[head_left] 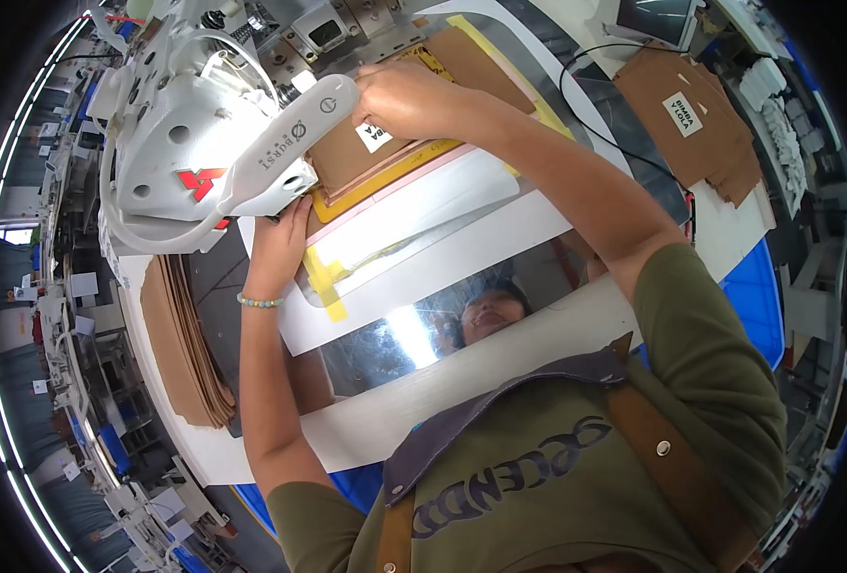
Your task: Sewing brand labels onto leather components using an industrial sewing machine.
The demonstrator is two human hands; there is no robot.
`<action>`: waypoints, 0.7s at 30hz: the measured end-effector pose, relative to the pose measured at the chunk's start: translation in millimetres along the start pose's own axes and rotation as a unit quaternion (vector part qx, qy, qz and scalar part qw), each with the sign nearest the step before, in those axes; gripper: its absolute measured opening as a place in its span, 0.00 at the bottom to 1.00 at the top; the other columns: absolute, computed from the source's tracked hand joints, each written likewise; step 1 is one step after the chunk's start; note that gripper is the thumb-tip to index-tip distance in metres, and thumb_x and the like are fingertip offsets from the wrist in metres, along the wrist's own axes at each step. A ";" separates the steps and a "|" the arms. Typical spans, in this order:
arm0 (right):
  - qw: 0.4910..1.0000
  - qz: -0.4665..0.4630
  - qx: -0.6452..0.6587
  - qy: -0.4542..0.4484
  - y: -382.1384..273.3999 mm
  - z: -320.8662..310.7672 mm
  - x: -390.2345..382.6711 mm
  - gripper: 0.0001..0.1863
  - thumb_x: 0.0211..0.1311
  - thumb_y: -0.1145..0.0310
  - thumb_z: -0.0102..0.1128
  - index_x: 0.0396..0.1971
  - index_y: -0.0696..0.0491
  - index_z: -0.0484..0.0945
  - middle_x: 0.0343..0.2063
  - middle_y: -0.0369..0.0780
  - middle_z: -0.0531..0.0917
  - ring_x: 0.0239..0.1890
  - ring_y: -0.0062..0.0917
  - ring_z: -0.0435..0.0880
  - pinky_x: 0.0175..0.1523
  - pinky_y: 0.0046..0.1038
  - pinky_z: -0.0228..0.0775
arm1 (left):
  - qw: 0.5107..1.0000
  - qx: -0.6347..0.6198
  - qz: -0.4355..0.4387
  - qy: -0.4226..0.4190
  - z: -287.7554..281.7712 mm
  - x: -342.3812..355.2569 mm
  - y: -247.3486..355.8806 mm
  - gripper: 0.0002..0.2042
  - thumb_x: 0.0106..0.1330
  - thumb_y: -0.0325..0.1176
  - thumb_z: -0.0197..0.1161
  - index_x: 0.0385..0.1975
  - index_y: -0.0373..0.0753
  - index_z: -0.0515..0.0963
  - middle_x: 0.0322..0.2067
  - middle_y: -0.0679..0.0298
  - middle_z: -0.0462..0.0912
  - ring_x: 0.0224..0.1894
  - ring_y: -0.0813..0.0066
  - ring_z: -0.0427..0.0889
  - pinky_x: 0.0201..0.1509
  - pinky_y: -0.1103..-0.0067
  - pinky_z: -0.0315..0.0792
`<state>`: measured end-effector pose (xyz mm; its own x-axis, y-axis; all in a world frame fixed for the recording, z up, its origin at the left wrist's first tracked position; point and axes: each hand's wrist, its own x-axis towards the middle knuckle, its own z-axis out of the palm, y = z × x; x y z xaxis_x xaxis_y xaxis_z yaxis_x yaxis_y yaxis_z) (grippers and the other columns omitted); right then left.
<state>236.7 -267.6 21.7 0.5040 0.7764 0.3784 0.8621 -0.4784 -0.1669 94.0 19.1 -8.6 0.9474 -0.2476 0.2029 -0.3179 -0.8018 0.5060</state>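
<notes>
A large white sewing machine [170, 143] stands at the left, its long rounded white handle-like part [289, 134] reaching over the work. Under its head lies a flat brown piece [347, 158] with a white printed label [374, 137], inside a yellow-edged template [385, 181]. My right hand [409, 100] is at the far side of the label, fingers curled down; the white part hides the fingertips and whatever they hold. My left hand [285, 239] lies at the template's left edge, fingers stretched out, some hidden beneath the machine.
A stack of brown pieces [180, 344] lies at the left. More brown pieces [686, 119], the top one labelled, lie at the far right near a screen [654, 17] and a black cable [586, 119]. A shiny reflective plate [414, 334] is in front; a blue bin [756, 296] stands at the right.
</notes>
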 end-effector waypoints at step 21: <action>0.972 -0.143 0.185 -0.008 -28.0 38.7 -6.0 0.21 0.64 0.79 0.59 0.52 0.45 0.92 0.60 0.38 0.85 0.65 0.33 0.79 0.72 0.42 0.66 | 0.995 0.076 -0.017 0.067 -5.8 -3.1 -111.6 0.19 0.71 0.23 0.64 0.61 0.33 0.81 0.59 0.51 0.87 0.63 0.54 0.85 0.67 0.62 0.75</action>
<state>211.5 -243.0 -11.2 0.2385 0.8635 0.4444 0.9251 -0.0628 -0.3744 126.4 112.5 -60.9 0.9408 -0.1517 0.3030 -0.2662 -0.8842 0.3839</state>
